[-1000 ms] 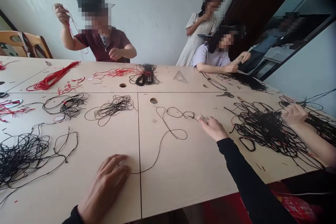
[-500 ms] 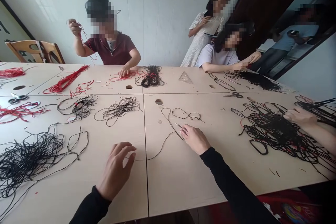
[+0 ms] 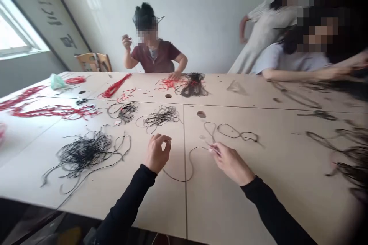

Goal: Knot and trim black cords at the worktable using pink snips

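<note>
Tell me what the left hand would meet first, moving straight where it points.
Probably the black cord bundle ahead of the left hand; its height is unclear, so it might pass above.

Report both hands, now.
Left hand: curled; whether it grips the cord cannot be told.
Right hand: closed on a slim tool, blurred.

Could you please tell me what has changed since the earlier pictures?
The left hand rose off the table and moved forward, its fingertips now off the thin cord. The right hand moved left, to the near side of the figure-eight loop; blur hides what it holds. The co-worker opposite lowered a hand to the red threads. The loop and clear triangle stayed put.
</note>
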The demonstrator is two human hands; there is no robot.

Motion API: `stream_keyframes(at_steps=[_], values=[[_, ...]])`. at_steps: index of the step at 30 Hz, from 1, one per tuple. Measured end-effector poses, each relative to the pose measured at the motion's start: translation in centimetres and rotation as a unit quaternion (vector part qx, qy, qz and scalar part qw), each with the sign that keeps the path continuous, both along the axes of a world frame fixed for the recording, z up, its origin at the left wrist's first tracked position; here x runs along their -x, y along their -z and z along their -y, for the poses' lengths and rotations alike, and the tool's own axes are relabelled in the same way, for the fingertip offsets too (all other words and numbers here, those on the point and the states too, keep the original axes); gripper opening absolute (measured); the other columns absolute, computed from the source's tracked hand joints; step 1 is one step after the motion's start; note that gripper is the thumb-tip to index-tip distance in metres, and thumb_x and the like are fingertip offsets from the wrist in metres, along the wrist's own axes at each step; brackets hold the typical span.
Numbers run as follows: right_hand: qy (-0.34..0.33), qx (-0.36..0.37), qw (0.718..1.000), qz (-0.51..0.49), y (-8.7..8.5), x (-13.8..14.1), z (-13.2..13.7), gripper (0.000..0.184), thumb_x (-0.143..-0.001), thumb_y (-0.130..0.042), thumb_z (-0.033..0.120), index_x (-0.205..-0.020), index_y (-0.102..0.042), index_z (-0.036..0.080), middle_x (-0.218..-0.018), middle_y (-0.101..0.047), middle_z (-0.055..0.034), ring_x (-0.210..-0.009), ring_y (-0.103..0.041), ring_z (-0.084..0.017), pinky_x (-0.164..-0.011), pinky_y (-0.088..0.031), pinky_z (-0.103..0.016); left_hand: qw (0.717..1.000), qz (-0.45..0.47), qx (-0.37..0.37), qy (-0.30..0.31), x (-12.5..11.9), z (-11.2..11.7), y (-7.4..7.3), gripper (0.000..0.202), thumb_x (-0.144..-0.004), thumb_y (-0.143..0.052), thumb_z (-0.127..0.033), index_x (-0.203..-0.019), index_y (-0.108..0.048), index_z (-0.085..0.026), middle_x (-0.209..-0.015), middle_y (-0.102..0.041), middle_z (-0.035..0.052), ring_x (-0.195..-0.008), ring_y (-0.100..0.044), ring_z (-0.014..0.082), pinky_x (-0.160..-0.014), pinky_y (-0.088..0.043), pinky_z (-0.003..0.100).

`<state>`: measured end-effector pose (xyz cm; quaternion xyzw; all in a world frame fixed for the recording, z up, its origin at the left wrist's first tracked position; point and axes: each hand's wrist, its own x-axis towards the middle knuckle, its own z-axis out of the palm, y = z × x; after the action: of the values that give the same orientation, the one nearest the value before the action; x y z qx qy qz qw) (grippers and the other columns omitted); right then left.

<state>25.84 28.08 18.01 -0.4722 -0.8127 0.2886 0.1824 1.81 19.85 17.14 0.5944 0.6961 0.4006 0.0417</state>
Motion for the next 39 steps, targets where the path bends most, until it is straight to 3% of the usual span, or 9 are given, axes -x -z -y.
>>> stream_keyframes(at_steps=[4,8,12,16,19,26,31,35,39], values=[[0.024,0.023,0.999,-0.034,2.0,-0.4,-0.6,0.022,-0.087,-0.044,0.041,-0.093,-0.054,0.023,-0.093,-0.072,-0.0086,-0.085,-0.070,-0.024,-0.064,-0.052,-0.029,0.983,-0.042,0.024,-0.178,8.3,5.9,-1.9,0.019,-0.081,-0.052,-0.027,-0.084,-0.069,-0.018,-0.087,-0.066,0.0090,-0.079,-0.057,0.0233,-0.075,-0.047,0.038],[0.035,0.010,0.998,-0.059,3.5,-0.1,-0.6,0.026,-0.085,-0.044,0.045,-0.091,-0.056,0.023,-0.098,-0.073,-0.0071,-0.088,-0.070,-0.024,-0.066,-0.053,-0.030,0.906,-0.081,0.083,-0.407,13.8,13.7,-2.9,0.028,-0.079,-0.053,-0.034,-0.094,-0.070,-0.017,-0.089,-0.062,0.0115,-0.079,-0.056,0.0273,-0.079,-0.046,0.046],[0.048,-0.034,0.998,-0.026,4.1,0.4,-0.5,0.027,-0.085,-0.043,0.045,-0.090,-0.059,0.023,-0.088,-0.074,-0.0055,-0.077,-0.070,-0.024,-0.060,-0.050,-0.029,0.932,-0.107,0.157,-0.308,13.1,16.7,-1.2,0.035,-0.078,-0.056,-0.044,-0.103,-0.071,-0.024,-0.102,-0.060,0.0111,-0.098,-0.052,0.0315,-0.083,-0.044,0.046],[0.042,-0.067,0.997,0.025,3.9,0.5,0.0,0.028,-0.085,-0.043,0.044,-0.087,-0.061,0.023,-0.074,-0.072,-0.0044,-0.064,-0.068,-0.023,-0.051,-0.045,-0.028,0.950,-0.129,0.142,-0.247,11.2,15.0,1.2,0.027,-0.081,-0.053,-0.039,-0.092,-0.072,-0.024,-0.099,-0.060,0.0102,-0.099,-0.050,0.0297,-0.089,-0.041,0.044],[0.028,-0.071,0.997,0.014,3.7,0.3,0.5,0.029,-0.085,-0.044,0.045,-0.085,-0.061,0.023,-0.072,-0.072,-0.0046,-0.063,-0.067,-0.023,-0.050,-0.046,-0.029,0.954,-0.137,0.118,-0.239,10.6,13.7,1.2,0.022,-0.083,-0.049,-0.033,-0.079,-0.068,-0.021,-0.091,-0.062,0.0103,-0.090,-0.051,0.0285,-0.083,-0.042,0.043],[0.014,-0.037,0.989,-0.142,1.9,2.4,2.5,0.032,-0.086,-0.051,0.048,-0.095,-0.063,0.020,-0.081,-0.070,-0.0061,-0.070,-0.067,-0.020,-0.060,-0.051,-0.027,0.973,-0.084,-0.045,-0.209,5.4,9.8,-3.8,0.013,-0.088,-0.049,-0.026,-0.085,-0.059,-0.020,-0.082,-0.064,0.0052,-0.081,-0.053,0.0212,-0.075,-0.043,0.035],[-0.045,0.025,0.964,-0.260,-1.8,5.6,3.3,0.050,-0.085,-0.057,0.047,-0.127,-0.053,0.020,-0.047,-0.034,0.0087,-0.042,-0.036,-0.010,-0.044,-0.034,-0.022,0.991,0.082,-0.106,-0.010,-1.2,4.0,-6.2,0.009,-0.088,-0.050,-0.020,-0.086,-0.058,-0.020,-0.075,-0.062,0.0010,-0.068,-0.053,0.0132,-0.066,-0.042,0.027],[-0.045,0.079,0.937,-0.337,-2.3,6.9,1.9,0.046,-0.081,-0.061,0.053,-0.109,-0.064,0.016,-0.052,-0.036,0.0065,-0.043,-0.031,-0.008,-0.040,-0.028,-0.021,0.964,0.204,-0.095,0.139,-3.8,-0.8,-5.5,0.010,-0.089,-0.050,-0.023,-0.085,-0.058,-0.018,-0.076,-0.062,0.0022,-0.067,-0.052,0.0125,-0.064,-0.042,0.027],[0.029,0.057,0.934,-0.351,-0.5,6.4,-0.6,0.040,-0.079,-0.062,0.055,-0.087,-0.067,0.016,-0.063,-0.056,-0.0003,-0.049,-0.045,-0.011,-0.044,-0.037,-0.023,0.956,0.237,-0.128,0.117,-3.3,-4.7,-3.0,0.014,-0.089,-0.052,-0.029,-0.082,-0.059,-0.018,-0.076,-0.059,0.0046,-0.069,-0.050,0.0153,-0.066,-0.041,0.031]])
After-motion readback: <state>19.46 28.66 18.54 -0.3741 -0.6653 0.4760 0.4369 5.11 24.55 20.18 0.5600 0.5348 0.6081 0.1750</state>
